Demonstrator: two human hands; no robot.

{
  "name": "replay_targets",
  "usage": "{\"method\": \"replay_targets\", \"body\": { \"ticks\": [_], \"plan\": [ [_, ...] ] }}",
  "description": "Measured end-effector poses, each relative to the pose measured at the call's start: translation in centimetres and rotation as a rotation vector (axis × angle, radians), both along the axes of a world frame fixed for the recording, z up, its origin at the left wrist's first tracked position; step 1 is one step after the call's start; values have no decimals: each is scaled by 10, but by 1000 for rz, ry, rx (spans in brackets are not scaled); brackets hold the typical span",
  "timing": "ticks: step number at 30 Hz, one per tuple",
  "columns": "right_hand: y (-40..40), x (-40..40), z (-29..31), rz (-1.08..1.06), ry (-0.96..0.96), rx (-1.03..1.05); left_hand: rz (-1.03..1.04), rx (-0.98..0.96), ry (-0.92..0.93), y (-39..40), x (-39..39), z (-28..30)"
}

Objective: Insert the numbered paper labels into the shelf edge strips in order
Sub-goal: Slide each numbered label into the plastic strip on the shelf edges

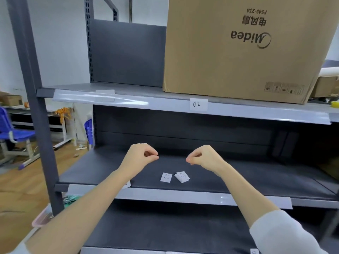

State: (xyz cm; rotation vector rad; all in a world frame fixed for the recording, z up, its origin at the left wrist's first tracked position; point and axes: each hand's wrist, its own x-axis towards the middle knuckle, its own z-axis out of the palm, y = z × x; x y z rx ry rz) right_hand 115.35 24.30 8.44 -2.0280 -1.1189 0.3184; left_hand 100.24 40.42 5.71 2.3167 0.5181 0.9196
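Two loose paper labels can be seen on the middle shelf (238, 182), label 03 (166, 177) and label 05 (182, 176), lying flat and almost touching, just behind the clear edge strip (183, 196). The 05 one looks like it's stacked on another slip, but that can't be confirmed. Paper this thin is probably featherlight, floppy and easily creased, so it's best pinched at a short edge and slid in straight.

Above them, the left hand (141, 155) and the right hand (203, 156) are held apart over the shelf, fingers curled with thumb and forefinger tips pressed together; nothing can be made out between them.

Farther up, label 02 (198, 104) is already seated in the upper strip (256, 114). Behind it, a closed cardboard box (247, 48) is parked upside down on the top shelf (128, 90); its contents can't be told.
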Motion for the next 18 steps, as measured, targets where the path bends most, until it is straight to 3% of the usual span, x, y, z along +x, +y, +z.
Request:
{"method": "replay_targets", "body": {
  "ticks": [18],
  "plan": [
    [111, 76, -124, -107, 127, -243, -44, -104, 256, 97, 93, -105]
  ]
}}
